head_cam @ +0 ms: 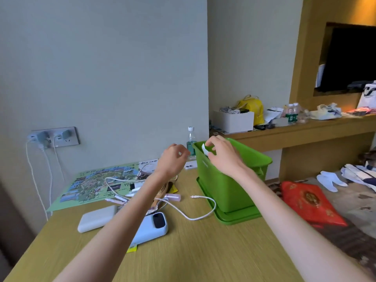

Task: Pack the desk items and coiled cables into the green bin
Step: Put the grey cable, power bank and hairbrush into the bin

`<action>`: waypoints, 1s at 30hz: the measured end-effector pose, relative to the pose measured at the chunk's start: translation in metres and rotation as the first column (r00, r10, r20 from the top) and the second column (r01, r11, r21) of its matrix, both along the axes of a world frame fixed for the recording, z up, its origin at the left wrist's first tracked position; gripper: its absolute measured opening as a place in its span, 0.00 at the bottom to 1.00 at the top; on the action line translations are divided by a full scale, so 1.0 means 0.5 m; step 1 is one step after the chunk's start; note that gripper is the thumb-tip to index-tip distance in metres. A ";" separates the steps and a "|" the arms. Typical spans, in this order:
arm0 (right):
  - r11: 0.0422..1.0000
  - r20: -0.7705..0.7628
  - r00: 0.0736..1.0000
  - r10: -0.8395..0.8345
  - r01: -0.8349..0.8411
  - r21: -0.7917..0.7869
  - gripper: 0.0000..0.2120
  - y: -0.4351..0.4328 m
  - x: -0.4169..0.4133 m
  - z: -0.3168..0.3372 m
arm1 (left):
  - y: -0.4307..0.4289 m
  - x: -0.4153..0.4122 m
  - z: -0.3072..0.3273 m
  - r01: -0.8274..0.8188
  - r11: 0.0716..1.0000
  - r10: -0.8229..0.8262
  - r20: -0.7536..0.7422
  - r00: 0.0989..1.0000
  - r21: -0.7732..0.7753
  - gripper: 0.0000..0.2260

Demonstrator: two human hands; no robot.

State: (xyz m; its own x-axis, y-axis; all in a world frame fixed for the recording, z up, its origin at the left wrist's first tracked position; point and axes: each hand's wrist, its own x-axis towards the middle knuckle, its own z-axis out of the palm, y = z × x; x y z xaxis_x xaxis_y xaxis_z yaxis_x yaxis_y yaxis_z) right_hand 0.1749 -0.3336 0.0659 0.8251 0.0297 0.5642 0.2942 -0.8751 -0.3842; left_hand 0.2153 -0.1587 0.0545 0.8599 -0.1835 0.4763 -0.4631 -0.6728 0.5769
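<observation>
The green bin stands on its lid at the desk's right side. My right hand hovers over the bin's near-left corner and pinches a small white item just above the rim. My left hand hangs in the air left of the bin with loosely curled fingers, and nothing shows in it. On the desk lie a white power bank, a light blue power bank, a white cable and a tangle of cables and small items.
A colourful map sheet lies at the desk's back left. A water bottle stands behind the bin. Chargers fill the wall socket. A red bag lies on the bed at right. A shelf with a white box runs behind.
</observation>
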 end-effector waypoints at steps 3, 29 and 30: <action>0.995 0.101 0.990 0.101 -0.098 -0.034 0.09 0.077 -0.033 -0.035 | 0.096 -0.050 -0.036 -0.031 0.999 0.031 -0.007 0.999 0.019 0.10; 0.885 -0.272 0.906 0.325 -0.393 -0.250 0.33 0.272 -0.102 -0.277 | 0.417 -0.256 -0.319 0.028 0.953 -0.011 -0.058 0.998 0.300 0.16; 0.886 -0.279 0.905 0.322 -0.392 -0.249 0.33 0.268 -0.108 -0.276 | 0.415 -0.257 -0.317 0.020 0.945 -0.005 -0.046 0.999 0.326 0.16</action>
